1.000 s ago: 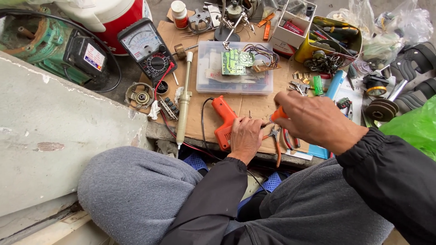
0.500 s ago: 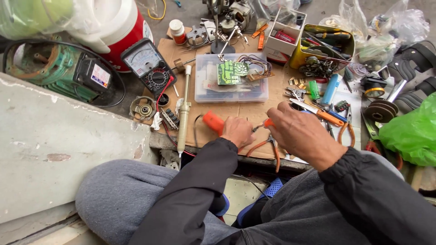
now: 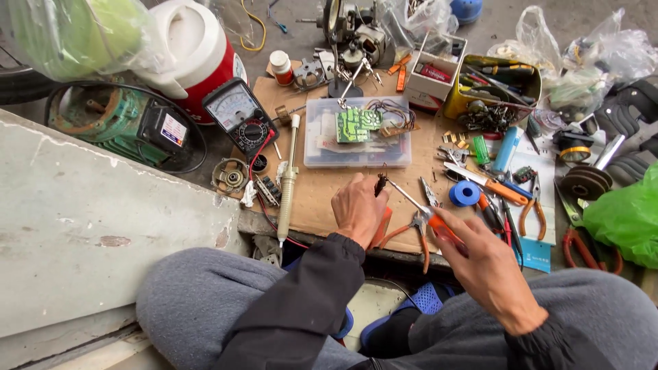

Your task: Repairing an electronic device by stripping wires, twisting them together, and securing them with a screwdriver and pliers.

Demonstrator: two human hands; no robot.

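Item: repair station on a cardboard worktop (image 3: 322, 195), viewed from above the seated person's knees. Landmark: clear plastic box (image 3: 356, 140), closed and used as a raised stand, with a green circuit board (image 3: 356, 125) and its wires lying on the lid, apparently kept there within easy reach. Left hand (image 3: 356, 209), just in front of the box, fingers curled shut around a small dark part (image 3: 379, 183) pinched upright at the fingertips, seemingly to steady it for the tool. Right hand (image 3: 483, 264), in front and to the right of the box, fingers closed on the orange handle of a screwdriver (image 3: 411, 204); its thin shaft slants up-left so the tip meets the dark part. Orange-handled pliers (image 3: 411, 229) lie between the two hands, close by. Left of the box: solder sucker (image 3: 288, 181) laid lengthwise, analogue multimeter (image 3: 240, 116) face up, green motor (image 3: 103, 120) beyond it. Right of the box: blue tape roll (image 3: 465, 193), utility knife (image 3: 488, 183), further pliers (image 3: 533, 205). Behind the box: helping-hands stand (image 3: 346, 68), yellow tub (image 3: 490, 85) of tools. Small tools cluster on the right-hand side, probably because that hand does the picking up.
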